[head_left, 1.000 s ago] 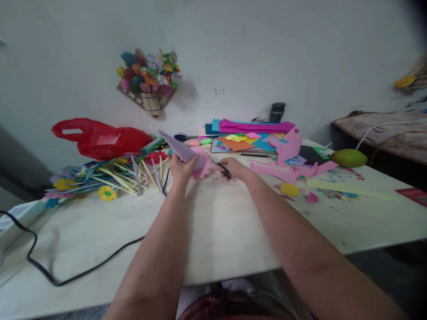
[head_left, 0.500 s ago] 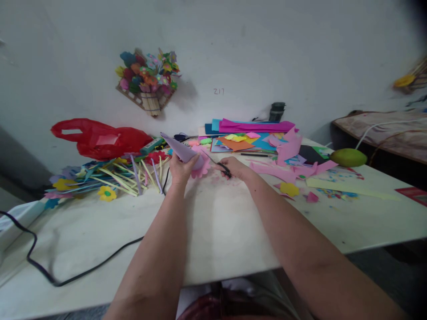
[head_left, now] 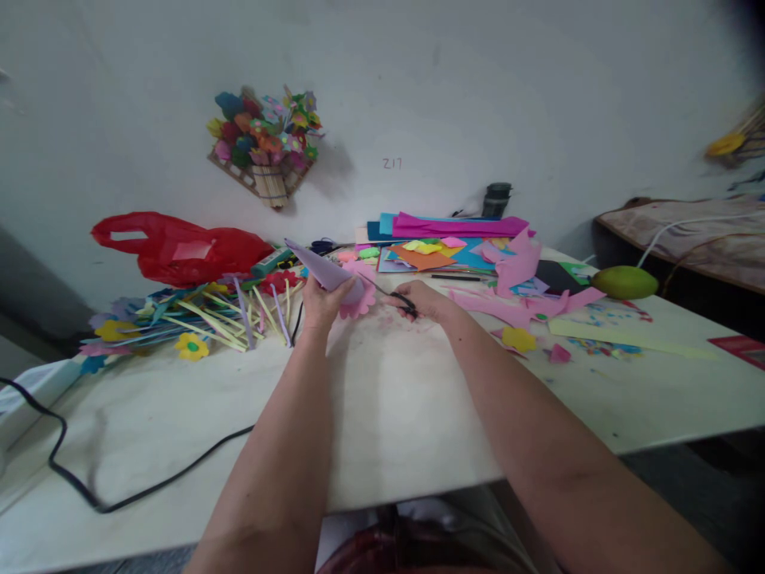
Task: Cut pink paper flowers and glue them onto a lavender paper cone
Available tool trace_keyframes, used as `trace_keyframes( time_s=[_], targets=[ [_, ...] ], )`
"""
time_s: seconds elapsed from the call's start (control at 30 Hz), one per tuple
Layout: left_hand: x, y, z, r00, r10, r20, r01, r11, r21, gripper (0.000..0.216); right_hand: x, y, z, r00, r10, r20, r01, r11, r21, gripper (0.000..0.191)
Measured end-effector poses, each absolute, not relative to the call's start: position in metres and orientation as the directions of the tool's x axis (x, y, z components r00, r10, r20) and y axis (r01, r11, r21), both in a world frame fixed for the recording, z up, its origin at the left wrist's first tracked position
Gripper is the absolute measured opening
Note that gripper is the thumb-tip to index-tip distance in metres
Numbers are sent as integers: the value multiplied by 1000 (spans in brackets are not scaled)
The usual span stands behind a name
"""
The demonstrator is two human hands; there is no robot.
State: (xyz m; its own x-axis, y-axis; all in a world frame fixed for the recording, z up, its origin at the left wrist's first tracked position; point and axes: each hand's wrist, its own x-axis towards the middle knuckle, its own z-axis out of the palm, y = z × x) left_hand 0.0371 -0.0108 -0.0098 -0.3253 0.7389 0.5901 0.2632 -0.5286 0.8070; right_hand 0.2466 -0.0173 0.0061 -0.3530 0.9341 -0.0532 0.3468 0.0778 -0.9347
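My left hand (head_left: 323, 300) is closed around a lilac paper cone (head_left: 326, 273), its point aimed up and to the left. A pink scalloped edge (head_left: 362, 296) shows at the cone's wide end, facing my right hand. In my right hand (head_left: 420, 299) is a pair of scissors (head_left: 406, 305) with black handles, the blades directed left at the pink scallops. Whether the blades touch the edge I cannot tell. Tiny pink scraps lie on the table under the scissors.
Left of my hands lie paper flowers and strips (head_left: 221, 319), with a red plastic bag (head_left: 179, 247) behind. Coloured sheets (head_left: 430, 255) are stacked at the back. Pink offcuts (head_left: 508, 303) and a green mango-like fruit (head_left: 625, 282) sit to the right. A black cable (head_left: 179, 478) crosses the left side.
My left hand and the cone have shifted slightly to the left. The scissors stay near the pink edge, with a little more space between my hands.
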Motion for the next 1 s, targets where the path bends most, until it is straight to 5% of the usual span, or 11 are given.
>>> trace_keyframes(
  time_s=[0.67,1.0],
  targets=[
    [33,-12,-7,-295,758,581,211,-541,814,50,267,-6,-1,-451,892,-41,304,110,-946,30],
    [28,-11,-9,-248,836,489,266,-427,864,57,264,-6,-5,-306,950,-57,296,38,-954,31]
  ],
)
